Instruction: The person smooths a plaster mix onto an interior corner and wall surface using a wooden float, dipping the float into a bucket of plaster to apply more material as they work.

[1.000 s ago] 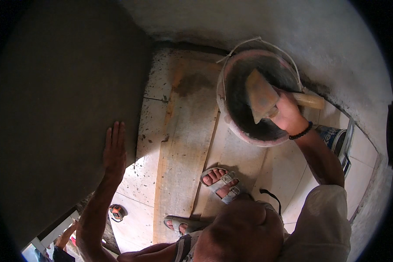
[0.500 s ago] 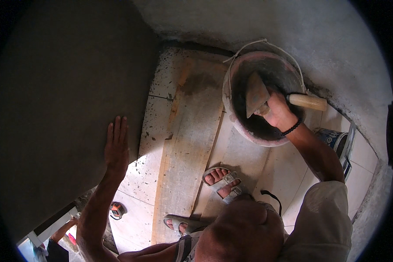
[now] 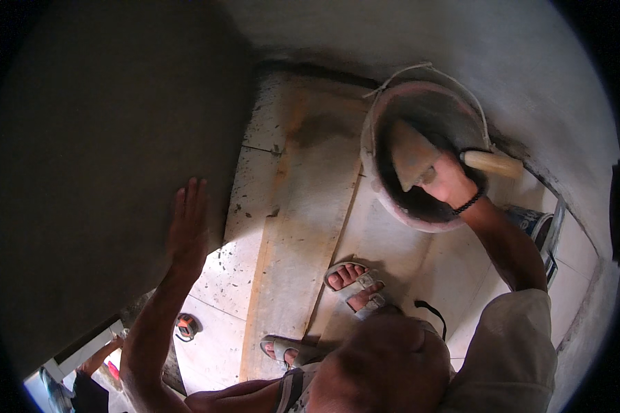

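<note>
My left hand (image 3: 189,227) lies with straight fingers against the dark grey plastered surface (image 3: 110,158) on the left. At upper right, my right hand (image 3: 444,179) is down inside a round mortar bucket (image 3: 417,221) with a pink-stained rim and a wire handle, its fingers closed on a pointing trowel (image 3: 410,148) whose rusty triangular blade points into the bucket. A light wooden handle (image 3: 496,163) lies across the rim just right of that hand; what it belongs to is hidden.
A long stained board (image 3: 303,179) lies on speckled tiles (image 3: 207,344), by sandalled feet (image 3: 348,282). An orange tape measure (image 3: 187,325) sits lower left, a can (image 3: 527,224) and metal bar (image 3: 554,227) right, a black strap (image 3: 434,313) below. Another arm (image 3: 96,361) shows beyond a white frame.
The view has shifted slightly, so bucket and board appear farther right. My right hand and trowel have moved a little within the bucket; my left hand stays on the grey surface.
</note>
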A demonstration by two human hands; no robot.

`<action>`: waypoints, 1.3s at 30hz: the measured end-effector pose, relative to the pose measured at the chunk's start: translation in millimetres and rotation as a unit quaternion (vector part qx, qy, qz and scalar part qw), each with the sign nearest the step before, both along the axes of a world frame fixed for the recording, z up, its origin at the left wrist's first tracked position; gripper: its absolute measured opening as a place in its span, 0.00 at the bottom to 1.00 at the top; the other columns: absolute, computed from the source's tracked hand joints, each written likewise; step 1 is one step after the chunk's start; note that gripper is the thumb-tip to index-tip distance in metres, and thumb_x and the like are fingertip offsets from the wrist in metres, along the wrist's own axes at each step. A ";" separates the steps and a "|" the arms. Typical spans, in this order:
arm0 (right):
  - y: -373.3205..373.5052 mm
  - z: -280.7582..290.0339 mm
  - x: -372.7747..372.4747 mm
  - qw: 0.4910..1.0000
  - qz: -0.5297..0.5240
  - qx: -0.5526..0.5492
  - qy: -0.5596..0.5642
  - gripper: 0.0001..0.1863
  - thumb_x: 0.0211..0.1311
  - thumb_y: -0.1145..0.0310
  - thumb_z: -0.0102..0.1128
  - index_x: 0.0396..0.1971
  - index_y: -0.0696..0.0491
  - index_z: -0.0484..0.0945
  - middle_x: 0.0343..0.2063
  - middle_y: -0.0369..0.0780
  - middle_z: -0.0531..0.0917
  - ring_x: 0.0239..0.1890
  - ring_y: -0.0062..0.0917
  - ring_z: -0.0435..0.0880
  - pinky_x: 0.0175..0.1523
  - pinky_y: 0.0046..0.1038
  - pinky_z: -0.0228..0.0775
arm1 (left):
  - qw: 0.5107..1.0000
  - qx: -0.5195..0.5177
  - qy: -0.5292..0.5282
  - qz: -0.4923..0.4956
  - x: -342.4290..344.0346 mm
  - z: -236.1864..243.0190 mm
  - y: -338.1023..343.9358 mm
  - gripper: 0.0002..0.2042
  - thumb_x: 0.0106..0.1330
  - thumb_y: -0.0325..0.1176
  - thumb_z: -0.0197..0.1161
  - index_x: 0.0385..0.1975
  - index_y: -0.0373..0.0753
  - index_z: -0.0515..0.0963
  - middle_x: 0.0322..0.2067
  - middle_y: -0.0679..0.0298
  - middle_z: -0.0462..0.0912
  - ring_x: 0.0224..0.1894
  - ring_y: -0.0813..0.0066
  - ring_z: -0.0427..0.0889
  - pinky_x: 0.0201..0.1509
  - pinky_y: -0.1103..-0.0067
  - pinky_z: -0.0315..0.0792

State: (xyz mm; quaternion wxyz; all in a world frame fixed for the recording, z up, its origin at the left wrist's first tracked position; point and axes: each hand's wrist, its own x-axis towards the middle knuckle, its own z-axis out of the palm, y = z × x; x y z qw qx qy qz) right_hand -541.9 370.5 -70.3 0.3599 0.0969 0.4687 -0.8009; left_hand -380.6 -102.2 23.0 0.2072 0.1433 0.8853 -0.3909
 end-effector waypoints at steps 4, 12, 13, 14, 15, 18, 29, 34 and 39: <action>45.7 -6.3 1.8 0.979 -0.039 -0.166 -0.110 0.24 0.67 0.66 0.52 0.61 0.54 0.65 0.60 0.40 0.72 0.61 0.29 0.70 0.64 0.37 0.65 | 0.999 0.008 -0.013 0.034 -3.8 -5.6 -1.0 0.31 0.65 0.37 0.53 0.68 0.37 0.58 0.73 0.56 0.44 0.75 0.57 0.39 0.77 0.62 0.33; 6.0 76.5 76.8 0.988 -0.055 -0.056 0.132 0.25 0.65 0.71 0.52 0.62 0.55 0.64 0.56 0.42 0.74 0.56 0.28 0.75 0.61 0.34 0.69 | 0.997 0.010 0.074 0.008 7.5 8.8 3.4 0.33 0.59 0.38 0.61 0.65 0.35 0.63 0.69 0.53 0.54 0.73 0.55 0.48 0.75 0.62 0.43; -18.3 75.8 80.8 0.984 -0.017 -0.097 0.147 0.25 0.65 0.71 0.52 0.62 0.55 0.64 0.55 0.42 0.75 0.56 0.28 0.75 0.60 0.34 0.70 | 0.994 0.042 0.090 0.037 14.4 11.6 4.4 0.31 0.58 0.36 0.60 0.64 0.36 0.65 0.69 0.52 0.56 0.73 0.54 0.49 0.75 0.62 0.45; -39.2 87.5 82.8 0.978 0.020 -0.108 0.175 0.25 0.65 0.72 0.52 0.62 0.55 0.63 0.55 0.43 0.75 0.55 0.28 0.76 0.60 0.33 0.71 | 0.989 0.094 0.098 0.059 17.1 11.6 15.2 0.32 0.57 0.37 0.62 0.63 0.35 0.65 0.68 0.51 0.57 0.72 0.53 0.50 0.74 0.60 0.45; -59.4 85.0 84.7 0.972 0.053 -0.128 0.188 0.25 0.65 0.72 0.52 0.62 0.55 0.63 0.54 0.43 0.75 0.54 0.28 0.76 0.59 0.33 0.71 | 0.982 0.142 0.099 0.075 22.8 16.1 34.3 0.33 0.55 0.39 0.64 0.62 0.35 0.66 0.67 0.50 0.58 0.72 0.52 0.51 0.74 0.59 0.46; -148.4 50.4 89.2 0.950 0.112 -0.291 0.020 0.26 0.64 0.74 0.52 0.63 0.55 0.63 0.53 0.43 0.76 0.53 0.27 0.78 0.58 0.31 0.73 | 0.954 0.259 0.016 0.147 89.5 47.2 53.4 0.35 0.53 0.44 0.68 0.60 0.34 0.67 0.64 0.47 0.63 0.69 0.47 0.57 0.72 0.52 0.47; -315.8 -34.3 147.9 0.985 0.120 -0.121 0.002 0.31 0.59 0.71 0.58 0.63 0.58 0.65 0.55 0.43 0.75 0.51 0.21 0.75 0.55 0.26 0.72 | 0.839 0.230 -0.138 0.473 228.3 154.8 79.5 0.35 0.63 0.46 0.62 0.66 0.35 0.59 0.64 0.49 0.65 0.69 0.46 0.57 0.73 0.50 0.36; -365.0 -53.5 161.3 0.983 0.027 -0.040 0.176 0.29 0.58 0.71 0.60 0.61 0.59 0.68 0.48 0.44 0.79 0.47 0.23 0.77 0.51 0.27 0.72 | 0.801 0.253 -0.104 0.533 261.5 145.0 66.9 0.33 0.66 0.46 0.58 0.66 0.36 0.59 0.61 0.50 0.69 0.66 0.48 0.63 0.72 0.50 0.39; -395.1 -46.5 198.9 0.942 0.011 0.106 0.317 0.30 0.58 0.69 0.62 0.61 0.59 0.69 0.38 0.47 0.77 0.39 0.29 0.78 0.45 0.27 0.71 | 0.773 0.297 -0.112 0.549 273.4 140.7 62.8 0.34 0.66 0.48 0.58 0.68 0.38 0.58 0.59 0.49 0.71 0.64 0.51 0.66 0.73 0.52 0.40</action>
